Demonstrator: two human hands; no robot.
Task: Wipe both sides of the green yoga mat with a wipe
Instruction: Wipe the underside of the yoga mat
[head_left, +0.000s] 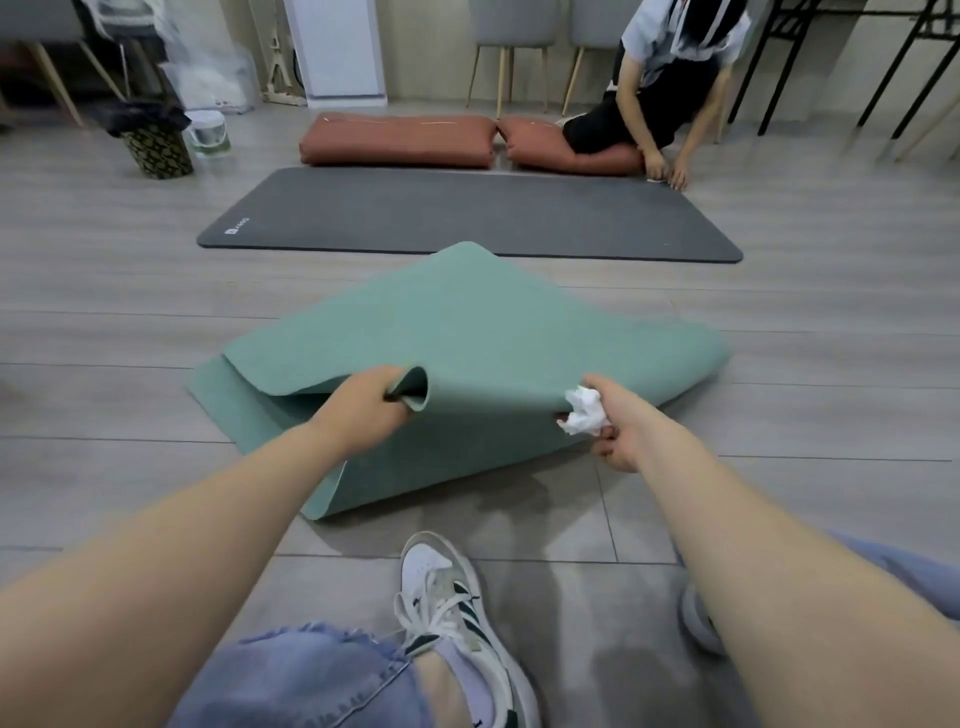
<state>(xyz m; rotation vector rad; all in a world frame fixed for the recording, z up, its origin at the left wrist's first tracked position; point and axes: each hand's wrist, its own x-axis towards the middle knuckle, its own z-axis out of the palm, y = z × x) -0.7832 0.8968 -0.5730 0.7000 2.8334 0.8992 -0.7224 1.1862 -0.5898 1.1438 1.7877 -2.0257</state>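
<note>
The green yoga mat (467, 332) lies on the wooden floor in the middle of the head view, folded over on itself, with its near edge lifted off the floor. My left hand (363, 402) grips that lifted edge, which curls over my fingers. My right hand (621, 426) pinches the same edge further right and also holds a crumpled white wipe (584, 411) against it. One far corner of the mat points away from me.
A dark grey mat (467, 215) lies beyond the green one, with two rust cushions (397, 139) behind it. A person (660, 93) crouches at the far right. A bin (156, 148) and white bucket (208, 132) stand far left. My shoe (447, 587) is near.
</note>
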